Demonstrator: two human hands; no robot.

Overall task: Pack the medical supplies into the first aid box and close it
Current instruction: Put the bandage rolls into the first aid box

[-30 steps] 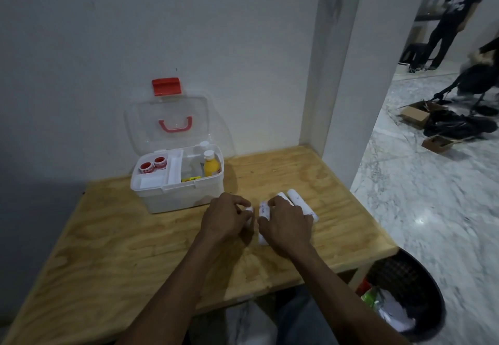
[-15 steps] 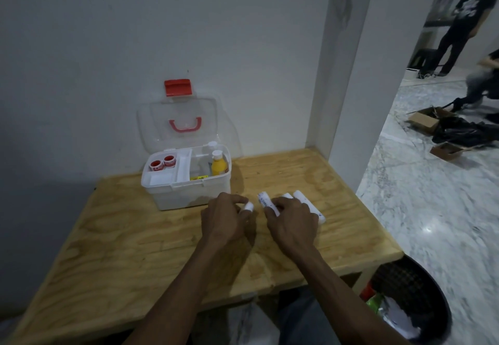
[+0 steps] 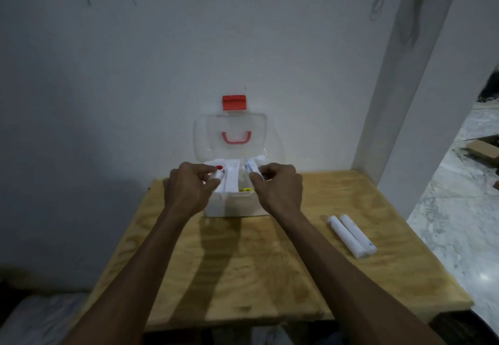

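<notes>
The white first aid box (image 3: 234, 206) stands open at the table's back edge, its clear lid (image 3: 231, 135) with red handle and red latch leaning against the wall. My left hand (image 3: 189, 186) holds a small white roll (image 3: 216, 175) over the box's left side, next to a red-capped jar (image 3: 219, 167). My right hand (image 3: 279, 186) holds a white wrapped roll (image 3: 251, 168) over the box's right side. Two more white rolls (image 3: 351, 235) lie side by side on the table to the right. Most of the box's inside is hidden by my hands.
The wooden table (image 3: 243, 263) stands against a white wall, with a white pillar (image 3: 399, 101) at its right back corner. Marble floor with a cardboard box (image 3: 483, 150) lies beyond the right edge.
Both hands lifted a roll each from the table's front and moved forward to the box. Two rolls stayed on the table. The camera view shifted right and closer.
</notes>
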